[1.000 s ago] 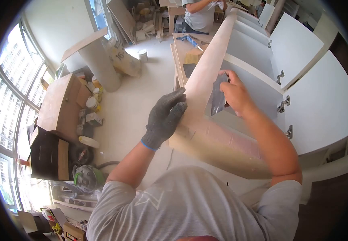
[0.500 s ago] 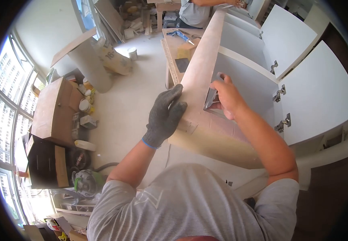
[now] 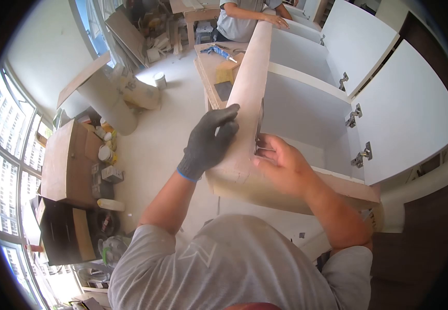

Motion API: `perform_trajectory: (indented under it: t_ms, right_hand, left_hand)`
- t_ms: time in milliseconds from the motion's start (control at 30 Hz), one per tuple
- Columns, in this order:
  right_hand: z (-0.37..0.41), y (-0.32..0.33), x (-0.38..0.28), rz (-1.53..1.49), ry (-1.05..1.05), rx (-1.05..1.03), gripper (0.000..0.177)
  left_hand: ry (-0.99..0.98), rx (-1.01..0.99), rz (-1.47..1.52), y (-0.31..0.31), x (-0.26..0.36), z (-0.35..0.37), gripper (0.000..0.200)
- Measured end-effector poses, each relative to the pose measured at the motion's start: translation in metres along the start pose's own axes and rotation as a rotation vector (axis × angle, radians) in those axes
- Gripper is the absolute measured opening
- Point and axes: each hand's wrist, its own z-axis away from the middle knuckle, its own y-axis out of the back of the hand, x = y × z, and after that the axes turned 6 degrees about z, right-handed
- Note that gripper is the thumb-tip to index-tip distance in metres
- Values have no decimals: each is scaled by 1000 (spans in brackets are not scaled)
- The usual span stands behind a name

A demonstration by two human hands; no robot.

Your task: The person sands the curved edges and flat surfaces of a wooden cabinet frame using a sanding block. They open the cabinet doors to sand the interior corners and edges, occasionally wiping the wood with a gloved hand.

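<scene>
Cabinet side panel [image 3: 252, 72], long and pale, stretches away lengthwise through the middle of the view. The left hand [image 3: 212, 135], gloved in dark grey, rests on its outer edge, thumb and forefinger parted; its other fingers are hard to make out. The bare right hand [image 3: 287, 163] is at the inner edge, fingers bent, pinching a thin dark sheet [image 3: 261, 116] seen edge-on against the panel. Grey compartments [image 3: 306, 106] open beside it, with white doors [image 3: 410, 108] swung out to the right. Left of the panel, a worktop [image 3: 208, 64] carries a blue caulking gun [image 3: 217, 50] and a dark flat pad [image 3: 223, 91]. A co-worker's hand [image 3: 275, 20] rests at the panel's far end.
</scene>
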Motion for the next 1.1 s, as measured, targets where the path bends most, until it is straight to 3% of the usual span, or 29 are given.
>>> perform_trajectory:
  t_ms: [67, 167, 267, 367, 400, 500, 667, 767, 800, 900, 933, 1033, 1067, 1100]
  right_hand:
    - [2, -5, 4, 61, 64, 78, 57]
    - [11, -16, 5, 196, 120, 185, 59]
    - [22, -25, -8, 588, 79, 291, 54]
    - [33, -27, 1, 672, 99, 387, 45]
    - [39, -25, 12, 802, 168, 510, 35]
    - [46, -13, 14, 648, -28, 888, 26]
    - [36, -19, 23, 680, -155, 1102, 22]
    - [35, -23, 21, 652, -164, 1165, 25]
    - [35, -25, 22, 636, -156, 1178, 26]
    - [34, -27, 21, 572, -178, 1203, 26]
    - [34, -27, 23, 570, -163, 1206, 25]
    - [35, -24, 27, 568, -121, 1202, 25]
    - [36, -24, 25, 562, -115, 1199, 25]
    - [36, -24, 25, 555, -113, 1195, 25]
  left_hand:
    - [-247, -103, -61, 6, 7, -10, 52]
    - [-520, -428, -317, 16, 41, -50, 58]
    - [-829, -757, -460, 13, 47, -91, 51]
    - [-716, -1240, -517, 6, 56, -128, 45]
    - [-764, -1308, -469, 0, 50, -134, 43]
    - [-852, -1560, -579, -14, 65, -143, 37]
    - [-953, -1635, -501, -26, 62, -156, 47]
    - [-987, -1651, -593, -40, 62, -179, 45]
    - [-904, -1700, -532, -42, 60, -178, 38]
    - [-1050, -1692, -646, -39, 63, -163, 37]
    - [-920, -1771, -612, -47, 61, -171, 36]
    - [-912, -1752, -620, -55, 46, -180, 35]
    - [-1115, -1712, -410, -47, 40, -174, 34]
    - [-1042, -1684, -694, -42, 68, -157, 32]
